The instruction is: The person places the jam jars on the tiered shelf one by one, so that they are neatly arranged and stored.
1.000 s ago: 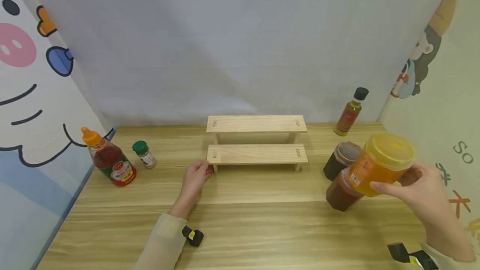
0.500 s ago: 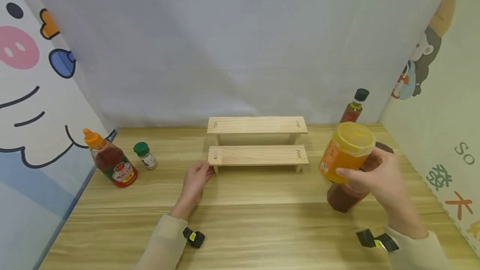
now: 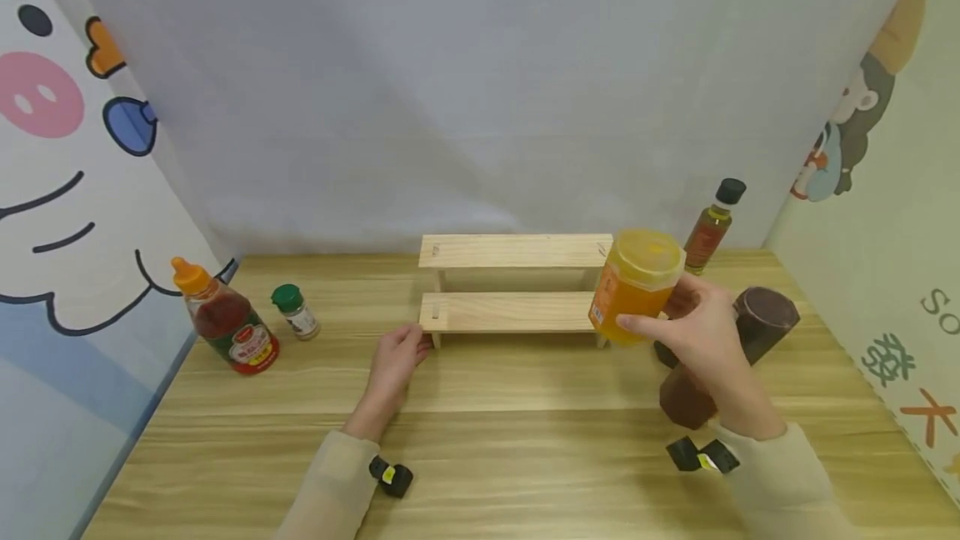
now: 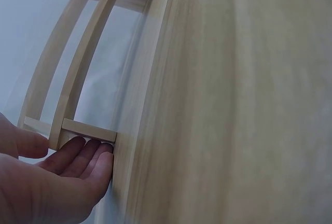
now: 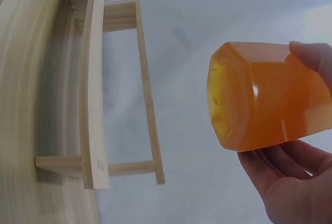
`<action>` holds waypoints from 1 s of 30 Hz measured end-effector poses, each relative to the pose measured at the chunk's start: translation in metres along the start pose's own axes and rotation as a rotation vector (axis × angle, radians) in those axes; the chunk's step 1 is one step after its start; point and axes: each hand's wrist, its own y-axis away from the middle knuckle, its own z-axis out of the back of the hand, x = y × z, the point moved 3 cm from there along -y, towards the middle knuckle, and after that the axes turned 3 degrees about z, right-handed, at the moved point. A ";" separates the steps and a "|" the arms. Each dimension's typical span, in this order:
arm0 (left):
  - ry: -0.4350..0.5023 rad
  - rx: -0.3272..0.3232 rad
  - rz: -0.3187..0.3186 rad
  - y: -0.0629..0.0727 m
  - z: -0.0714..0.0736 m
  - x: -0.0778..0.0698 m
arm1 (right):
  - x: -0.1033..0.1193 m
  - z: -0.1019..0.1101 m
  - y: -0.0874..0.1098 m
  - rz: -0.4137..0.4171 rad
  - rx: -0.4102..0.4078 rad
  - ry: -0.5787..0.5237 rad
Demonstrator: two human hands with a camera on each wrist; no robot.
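My right hand [image 3: 701,327] grips an orange jar [image 3: 633,294] with a yellow lid, thumb on one side and fingers on the other. The jar is raised beside the right end of a two-step wooden rack [image 3: 517,311] and hides part of that end. In the right wrist view the jar [image 5: 270,97] shows its bottom, apart from the rack boards [image 5: 93,94]. My left hand [image 3: 397,357] holds the rack's lower left corner. In the left wrist view, its thumb is at the board's end and curled fingers [image 4: 85,159] lie against the leg.
Dark jars [image 3: 761,319] and a reddish-brown jar [image 3: 686,398] stand at the right, partly behind my right hand and forearm. An oil bottle [image 3: 708,236] is behind them. On the left are a red sauce bottle [image 3: 232,327] and a green-capped shaker [image 3: 296,312]. Walls border the wooden table [image 3: 510,465].
My right hand has carried the orange jar leftward from above the other jars to the rack's right end. My left hand stays at the rack's corner.
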 end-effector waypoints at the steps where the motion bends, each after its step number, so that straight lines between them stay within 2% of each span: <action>1: 0.001 -0.001 0.000 0.000 0.000 0.000 | -0.001 -0.003 -0.003 0.006 0.001 -0.002; 6: 0.006 -0.003 -0.006 -0.001 0.000 -0.001 | -0.009 -0.020 -0.016 0.042 0.015 -0.020; 11: -0.006 0.001 -0.010 -0.001 -0.001 -0.001 | -0.015 -0.036 -0.025 0.039 0.030 -0.029; 19: -0.020 -0.006 -0.011 0.000 0.000 0.001 | 0.011 -0.062 -0.043 0.073 0.051 0.019; 30: -0.018 0.000 -0.017 0.000 0.000 0.000 | 0.010 -0.096 -0.070 0.026 0.051 -0.026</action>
